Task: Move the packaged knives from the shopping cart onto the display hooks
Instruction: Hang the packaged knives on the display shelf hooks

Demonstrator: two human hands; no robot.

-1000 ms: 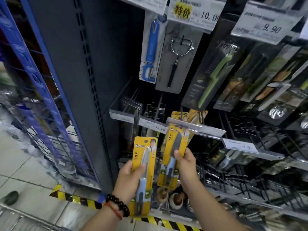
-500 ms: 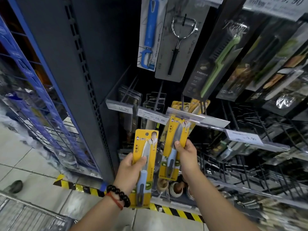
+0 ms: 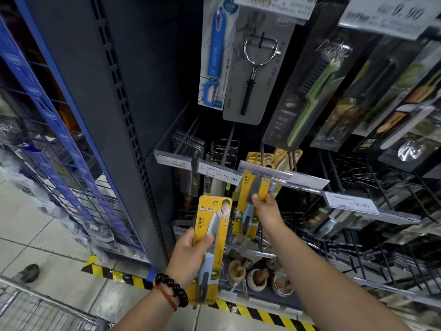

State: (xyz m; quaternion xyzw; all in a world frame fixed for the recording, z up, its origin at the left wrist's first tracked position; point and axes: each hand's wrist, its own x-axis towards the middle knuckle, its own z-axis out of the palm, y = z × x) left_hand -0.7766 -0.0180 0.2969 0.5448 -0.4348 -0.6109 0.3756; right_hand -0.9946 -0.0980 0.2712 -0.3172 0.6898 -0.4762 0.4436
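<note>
My left hand (image 3: 188,256) grips a yellow packaged knife (image 3: 213,225) with a blue handle, held upright in front of the dark shelf upright. My right hand (image 3: 267,211) holds a second yellow packaged knife (image 3: 248,204) by its middle; its top edge is tucked behind the clear price strip (image 3: 265,174) at the end of a display hook (image 3: 262,154). More yellow knife packs (image 3: 255,158) hang further back on that hook. A corner of the wire shopping cart (image 3: 28,306) shows at the bottom left.
Peelers (image 3: 216,56) and other carded tools hang on the row above. Black packs (image 3: 222,151) hang on hooks to the left, bare wire hooks (image 3: 381,187) to the right. Small bowls (image 3: 257,275) sit on the bottom shelf. A blue wire rack (image 3: 59,139) stands left.
My right hand has lifted its knife pack up until the top went behind the price strip. The left hand and its pack kept roughly the same place. The view has moved closer.
</note>
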